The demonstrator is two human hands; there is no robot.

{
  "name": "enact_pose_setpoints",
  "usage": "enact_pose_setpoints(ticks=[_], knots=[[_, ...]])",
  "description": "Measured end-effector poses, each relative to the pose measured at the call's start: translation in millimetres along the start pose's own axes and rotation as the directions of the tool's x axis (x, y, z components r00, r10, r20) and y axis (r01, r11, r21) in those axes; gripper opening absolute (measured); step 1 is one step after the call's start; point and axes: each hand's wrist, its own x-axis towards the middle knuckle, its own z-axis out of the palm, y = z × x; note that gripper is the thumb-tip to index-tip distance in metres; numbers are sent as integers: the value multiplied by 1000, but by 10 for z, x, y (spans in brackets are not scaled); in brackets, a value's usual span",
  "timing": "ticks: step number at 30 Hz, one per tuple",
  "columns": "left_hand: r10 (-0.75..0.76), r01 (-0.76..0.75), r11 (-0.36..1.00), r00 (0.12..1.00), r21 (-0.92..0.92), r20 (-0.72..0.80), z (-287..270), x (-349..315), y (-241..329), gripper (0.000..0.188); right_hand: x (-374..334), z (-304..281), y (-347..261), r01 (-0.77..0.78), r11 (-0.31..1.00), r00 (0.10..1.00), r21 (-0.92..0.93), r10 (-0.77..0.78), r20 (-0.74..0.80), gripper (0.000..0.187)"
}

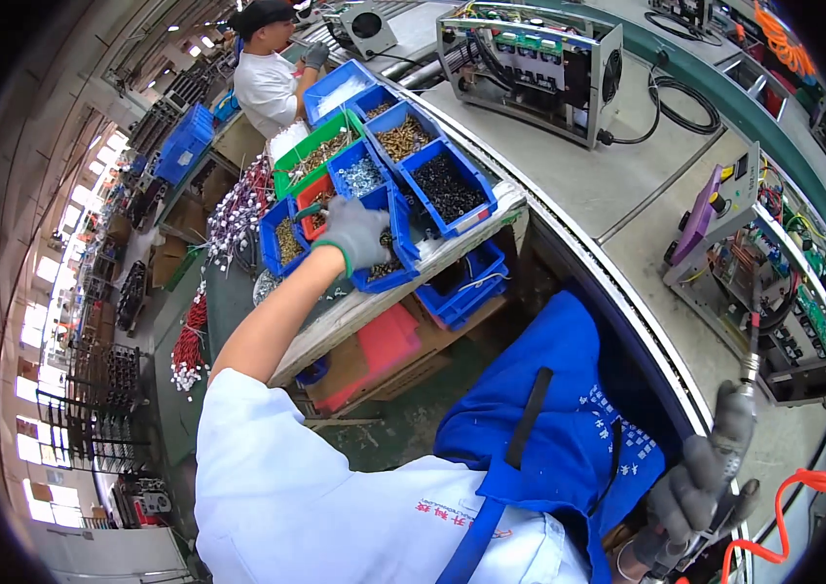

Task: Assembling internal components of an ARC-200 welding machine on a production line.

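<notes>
My left hand [354, 232], in a grey glove, reaches into a blue bin [401, 275] of small dark fasteners. Its fingertips are down among the parts and hidden, so I cannot see whether it pinches any. In my right hand [697, 487], also gloved, is a power screwdriver [748, 375] with a long thin bit pointing away from me. The bit's tip is beside an open metal machine chassis [792, 282] with a purple front panel, wires and green circuit boards. An orange coiled hose [812, 479] runs close by the tool.
Blue, green and red bins of screws, nuts and washers crowd the bench corner, such as black screws [449, 187]. Bundled red and white wires [238, 209] lie left. Another open chassis [530, 78] stands on the line. A co-worker [272, 83] works at the far left.
</notes>
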Motion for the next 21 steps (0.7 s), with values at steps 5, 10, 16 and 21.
enact_pose_setpoints(ticks=[5,10,16,21], knots=[[138,-150,984,984,-98,-115,567,175,-181,28,-105,-279,55,-272,961,957,-39,267,-112,51],[126,-180,966,953,-183,-274,645,80,-361,16,-358,-800,352,-150,941,972,303,197,-131,67],[-129,-230,921,581,-315,-803,0,-178,-311,12,-637,-800,342,-195,937,966,289,234,-108,86],[166,-377,-56,910,-925,-381,-896,-525,1269,40,-406,-507,148,-313,873,914,-375,170,-368,96]])
